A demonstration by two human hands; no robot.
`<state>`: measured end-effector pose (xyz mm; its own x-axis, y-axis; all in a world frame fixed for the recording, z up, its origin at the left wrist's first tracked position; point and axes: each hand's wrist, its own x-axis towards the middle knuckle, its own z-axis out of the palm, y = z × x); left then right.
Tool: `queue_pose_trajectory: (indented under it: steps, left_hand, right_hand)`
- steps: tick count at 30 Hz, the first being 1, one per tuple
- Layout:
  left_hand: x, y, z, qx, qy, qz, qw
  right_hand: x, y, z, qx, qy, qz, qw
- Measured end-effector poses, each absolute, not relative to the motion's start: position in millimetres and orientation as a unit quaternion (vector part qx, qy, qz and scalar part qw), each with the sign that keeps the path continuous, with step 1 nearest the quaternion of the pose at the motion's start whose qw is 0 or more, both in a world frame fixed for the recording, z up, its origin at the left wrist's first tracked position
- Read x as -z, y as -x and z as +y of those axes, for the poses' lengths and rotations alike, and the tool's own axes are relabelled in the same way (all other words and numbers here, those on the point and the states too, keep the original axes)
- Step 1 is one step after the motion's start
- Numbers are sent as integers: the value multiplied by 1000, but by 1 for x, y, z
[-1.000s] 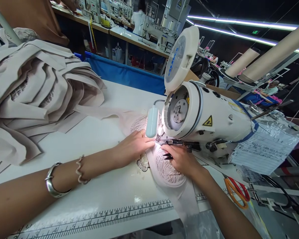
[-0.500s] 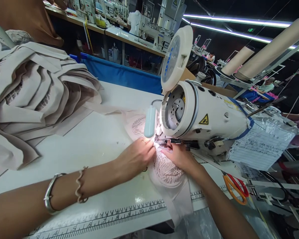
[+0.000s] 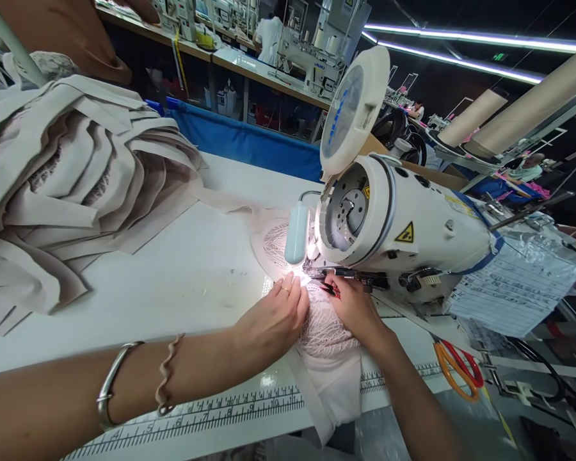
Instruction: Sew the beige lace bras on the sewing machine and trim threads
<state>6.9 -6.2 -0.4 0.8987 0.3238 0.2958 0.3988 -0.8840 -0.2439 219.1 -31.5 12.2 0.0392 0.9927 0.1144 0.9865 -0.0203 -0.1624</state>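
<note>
A pale pink bra with lace cups point(image 3: 324, 330) lies under the head of a white sewing machine point(image 3: 413, 218), in the glow of a small lamp point(image 3: 296, 234). My left hand point(image 3: 281, 310) rests on the bra just in front of the needle area, its fingers stretched out flat on the fabric. Close by on the right, my right hand point(image 3: 352, 307) is closed around small thread snips point(image 3: 330, 289) with dark blades and a bit of red. Their blades point left at the lace beside the presser foot. The needle is lost in the glare.
A tall pile of pale fabric pieces point(image 3: 77, 173) covers the table's left side, and a strip runs from it to the bra. A ruler tape point(image 3: 230, 413) lines the front edge. Orange-handled scissors point(image 3: 454, 371) hang at right. The machine's round cover point(image 3: 355, 105) stands raised.
My left fingers have gone from a pinch near the needle to lying flat. The snips now show in my right hand. The bra's lower end has shifted slightly left.
</note>
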Motion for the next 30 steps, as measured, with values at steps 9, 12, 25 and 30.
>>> queue_pose_trajectory:
  steps: [9, 12, 25, 30]
  left_hand:
    - [1, -5, -1, 135, 964, -177, 145]
    - [-3, -2, 2, 125, 967, -171, 142]
    - [-3, 10, 35, 174, 978, -109, 27]
    - [-16, 16, 54, 187, 978, -89, -13]
  right_hand:
    - [-19, -222, -41, 57, 579, -806, 112]
    - [-22, -221, -42, 72, 541, -830, 113]
    - [-24, -217, -41, 73, 554, -826, 76]
    - [-24, -216, -40, 59, 551, -826, 101]
